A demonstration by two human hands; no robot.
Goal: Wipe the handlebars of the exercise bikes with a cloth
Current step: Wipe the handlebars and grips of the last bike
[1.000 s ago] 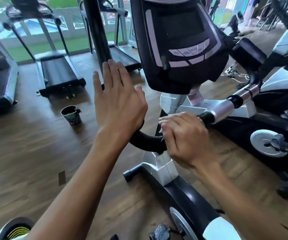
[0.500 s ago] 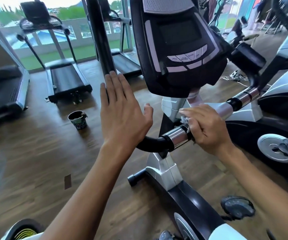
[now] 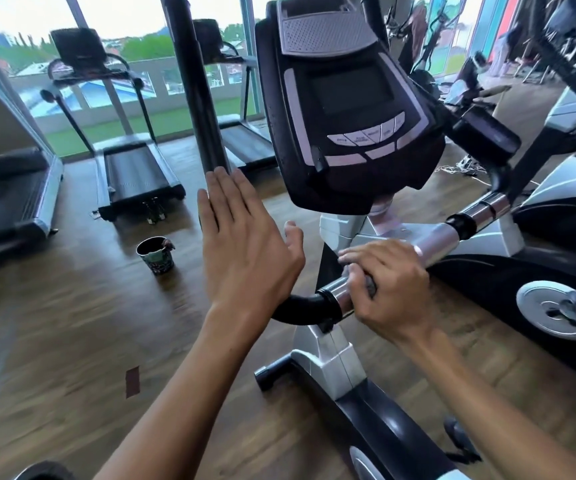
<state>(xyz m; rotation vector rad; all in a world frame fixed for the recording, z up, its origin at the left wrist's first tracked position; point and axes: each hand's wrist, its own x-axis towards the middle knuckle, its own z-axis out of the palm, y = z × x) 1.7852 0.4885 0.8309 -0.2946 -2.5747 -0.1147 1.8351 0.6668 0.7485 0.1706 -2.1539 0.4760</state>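
Note:
An exercise bike fills the right half of the view, its black console [image 3: 345, 109] above a handlebar [image 3: 438, 239] of chrome and black sections. My right hand [image 3: 386, 289] curls round the chrome part of the bar left of the stem, with a small grey cloth [image 3: 357, 273] bunched under its fingers. The black rubber end of the bar [image 3: 300, 308] curves out to the left of that hand. My left hand [image 3: 245, 247] is raised flat, fingers straight and together, just left of the bar and holding nothing.
A dark cup [image 3: 156, 254] stands on the wooden floor to the left. Treadmills [image 3: 134, 168] line the windows at the back. A black pillar [image 3: 198, 95] rises behind my left hand. More bikes [image 3: 556, 306] crowd the right side.
My right hand slid right along the bar from the black grip onto the chrome, then back a little to the left. My left hand stayed raised and flat.

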